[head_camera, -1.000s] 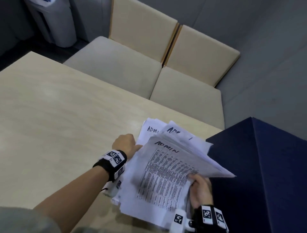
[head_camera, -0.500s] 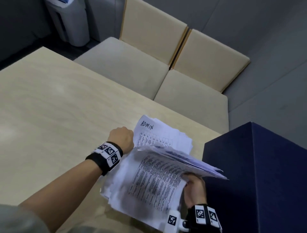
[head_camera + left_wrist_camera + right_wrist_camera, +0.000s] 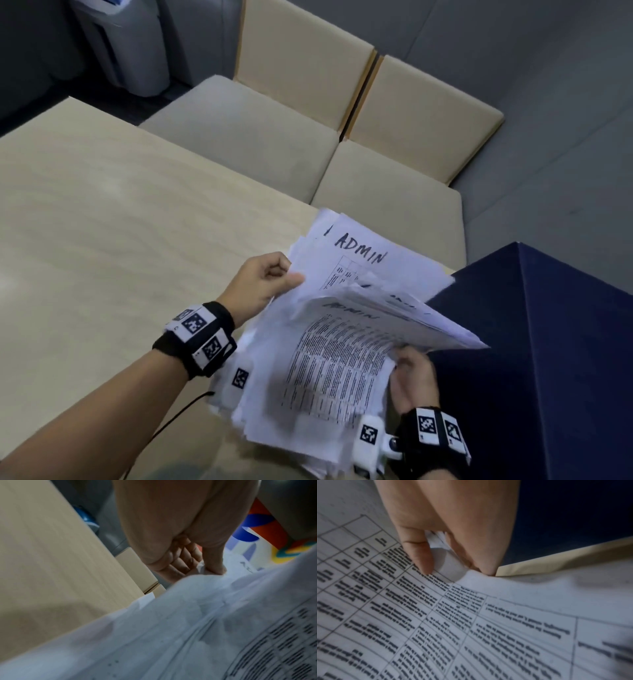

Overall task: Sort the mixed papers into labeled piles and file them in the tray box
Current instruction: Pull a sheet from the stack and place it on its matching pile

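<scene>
A thick stack of white printed papers [image 3: 329, 363] lies at the table's near right corner. Several sheets bear a handwritten ADMIN heading, one sheet [image 3: 363, 253] showing it plainly at the far end. My left hand [image 3: 267, 281] pinches the stack's left edge [image 3: 202, 574] between thumb and curled fingers. My right hand [image 3: 411, 373] grips the right edge of several upper sheets [image 3: 447, 562] and holds them lifted and fanned over the printed tables below. The dark blue tray box [image 3: 548, 359] stands right beside the papers; its inside is hidden.
The light wooden table [image 3: 102, 240] stretches left and away from the papers. Two beige cushioned seats [image 3: 274, 137] stand behind its far edge. A grey bin [image 3: 130, 48] sits on the floor at the far left.
The upper sheets have fanned open wider, uncovering an ADMIN page at the far end. My left hand has slid along the left edge; the right hand keeps its hold.
</scene>
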### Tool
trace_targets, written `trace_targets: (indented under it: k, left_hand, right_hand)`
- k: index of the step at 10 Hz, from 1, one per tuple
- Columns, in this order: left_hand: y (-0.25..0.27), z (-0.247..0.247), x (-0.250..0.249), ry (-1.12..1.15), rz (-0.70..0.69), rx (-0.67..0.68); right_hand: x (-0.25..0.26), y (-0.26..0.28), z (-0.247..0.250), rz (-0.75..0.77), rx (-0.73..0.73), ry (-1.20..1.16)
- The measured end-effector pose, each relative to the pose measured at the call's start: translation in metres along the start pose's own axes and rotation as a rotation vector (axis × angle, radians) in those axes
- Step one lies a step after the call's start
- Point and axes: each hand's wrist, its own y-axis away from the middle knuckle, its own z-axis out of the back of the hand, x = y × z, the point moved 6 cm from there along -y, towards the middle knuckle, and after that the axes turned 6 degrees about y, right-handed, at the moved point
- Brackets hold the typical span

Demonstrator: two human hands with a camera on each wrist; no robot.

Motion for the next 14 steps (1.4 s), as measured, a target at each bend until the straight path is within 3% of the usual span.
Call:
trace_targets:
  k: [3, 4, 6, 8, 9, 10, 11, 12, 13, 14]
  left_hand:
    - [-0.009, 0.023, 0.022, 0.004, 0.115, -0.234]
    - [-0.007, 0.024, 0.028, 0.01, 0.171, -0.253]
    - [-0.002, -0.001, 0.026, 0.12, 0.239, -0.054]
    - [0.003, -0.002, 0.035, 0.069, 0.369, -0.033]
    - [0.006, -0.006, 0.038, 0.104, 0.455, 0.055]
    - [0.007, -0.01, 0.033, 0.338, 0.523, 0.051]
    - [-0.007, 0.015, 0.033, -0.159, 0.332, -0.161]
    - [-0.011, 0.031, 0.034, -0.854, 0.331, -0.204]
    - [-0.011, 0.027, 0.036, -1.007, 0.353, -0.089]
    - [-0.015, 0.026, 0.027, -1.134, 0.267, -0.091]
  right_hand:
    - [-0.006, -0.001, 0.008, -0.022, -0.029, 0.062]
    - [-0.003, 0.005, 0.015, 0.009, -0.058, 0.086]
    - [0.005, 0.012, 0.013, 0.073, 0.01, 0.128]
    - [-0.004, 0.007, 0.013, 0.066, 0.071, 0.118]
    - [-0.011, 0.011, 0.022, -0.219, -0.118, -0.08]
    - [-0.004, 0.022, 0.014, -0.154, -0.034, 0.164]
    - [-0.002, 0.019, 0.002, -0.015, 0.005, 0.217]
    - [-0.005, 0.015, 0.003, 0.021, -0.024, 0.174]
    - [-0.009, 0.012, 0.007, -0.006, -0.031, 0.15]
    - [-0.007, 0.022, 0.002, -0.081, -0.006, 0.125]
